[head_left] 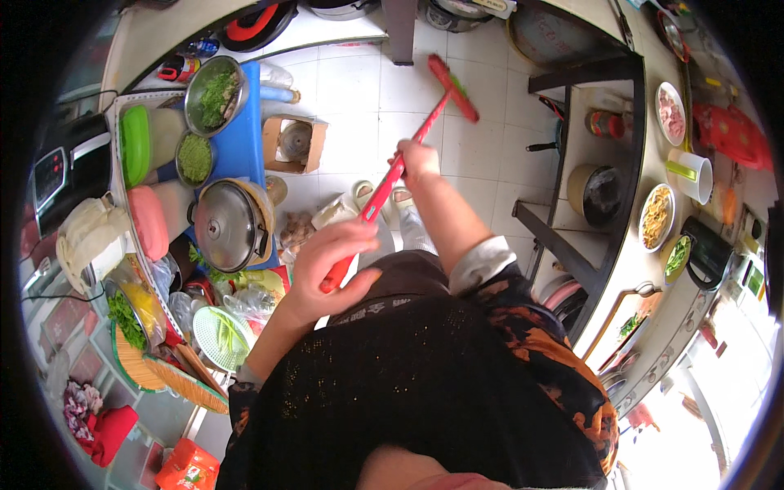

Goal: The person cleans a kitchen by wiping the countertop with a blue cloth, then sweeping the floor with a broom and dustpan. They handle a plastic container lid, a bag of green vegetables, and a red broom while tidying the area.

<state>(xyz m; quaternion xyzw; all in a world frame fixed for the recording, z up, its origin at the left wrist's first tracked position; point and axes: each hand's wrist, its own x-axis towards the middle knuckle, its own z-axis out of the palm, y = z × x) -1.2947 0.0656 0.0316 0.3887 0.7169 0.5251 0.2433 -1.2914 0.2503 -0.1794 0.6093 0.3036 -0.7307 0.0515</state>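
My right hand (418,160) is closed around the middle of the handle of a red long-handled floor brush or broom (387,187). Its slightly blurred red head (446,78) is over the white floor tiles ahead of me, with a bit of green along one side. Near the handle's upper end is my left hand (334,260), thumb and fingers spread. The handle passes behind those fingers, and its red end shows between them and the thumb; whether they touch it is unclear. My feet in pale slippers (362,191) stand just beyond the handle.
At left, a blue table (236,147) bears a steel bowl of chopped greens (211,98) and a lidded pot (228,225). An opened cardboard box (318,147) sits on the floor beside it. Dark-framed shelves (554,239) and a counter with food plates (658,217) line the right.
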